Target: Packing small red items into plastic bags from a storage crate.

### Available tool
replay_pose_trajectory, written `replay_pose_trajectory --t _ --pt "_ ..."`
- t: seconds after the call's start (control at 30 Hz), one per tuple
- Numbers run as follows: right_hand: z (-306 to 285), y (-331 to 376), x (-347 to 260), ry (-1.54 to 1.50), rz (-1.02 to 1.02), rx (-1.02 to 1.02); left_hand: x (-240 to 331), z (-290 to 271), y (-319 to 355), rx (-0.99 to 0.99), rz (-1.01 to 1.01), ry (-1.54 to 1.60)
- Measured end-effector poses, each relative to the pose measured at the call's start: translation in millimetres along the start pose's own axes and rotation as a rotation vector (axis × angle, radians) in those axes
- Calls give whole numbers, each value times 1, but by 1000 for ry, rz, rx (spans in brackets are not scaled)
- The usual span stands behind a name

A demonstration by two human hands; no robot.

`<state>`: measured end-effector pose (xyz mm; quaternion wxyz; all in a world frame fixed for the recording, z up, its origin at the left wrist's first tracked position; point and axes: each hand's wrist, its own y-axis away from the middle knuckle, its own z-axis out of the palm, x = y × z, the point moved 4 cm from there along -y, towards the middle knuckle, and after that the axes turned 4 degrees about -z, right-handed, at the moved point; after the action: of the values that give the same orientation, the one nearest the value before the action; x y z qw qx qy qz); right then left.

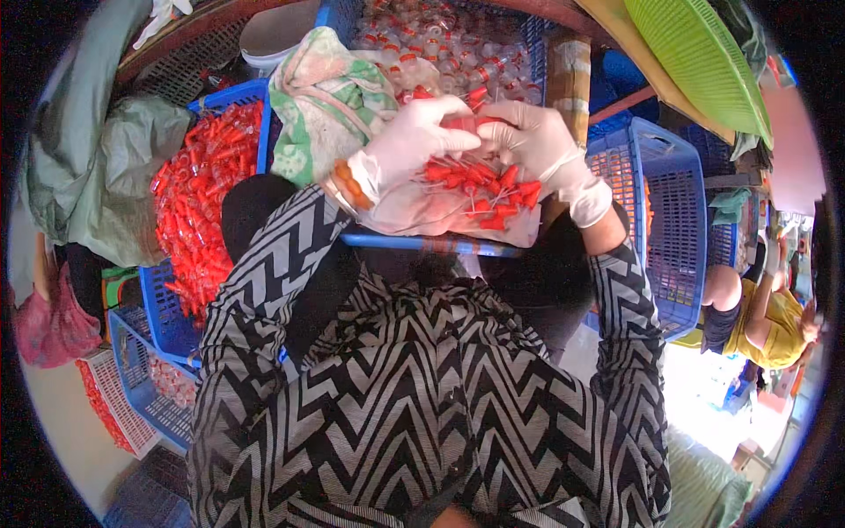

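Observation:
My left hand, in a thin white glove, has its fingers closed on a small red plastic piece. Close against it, my gloved right hand pinches at the same spot, its fingertips on the red piece too. Its exact shape is mostly hidden by my fingers. Just below my hands, several red cone-shaped caps with thin pale stems lie in a loose pile on a pinkish-white cloth. More red caps show just behind my fingers.
Beyond my hands, a blue basket holds small clear plastic parts with red rings. A green-and-white towel lies to the left, beside a crate heaped with red pieces. Blue crates stand at right. Other people sit at both sides.

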<state>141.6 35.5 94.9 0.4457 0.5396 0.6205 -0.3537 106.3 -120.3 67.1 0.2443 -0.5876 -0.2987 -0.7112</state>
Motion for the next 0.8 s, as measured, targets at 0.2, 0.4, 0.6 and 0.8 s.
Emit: replay_pose_trajectory --t 0.2,0.4,0.6,0.8 --pt "26 26 36 -842 381 -141 32 23 32 214 896 -1061" --pt "27 24 23 186 -211 153 -9 3 30 128 236 -470" --pt "40 52 32 -541 422 -136 -2 24 66 298 564 -1099" --pt "49 74 45 -510 411 -135 -19 35 78 253 302 -706"
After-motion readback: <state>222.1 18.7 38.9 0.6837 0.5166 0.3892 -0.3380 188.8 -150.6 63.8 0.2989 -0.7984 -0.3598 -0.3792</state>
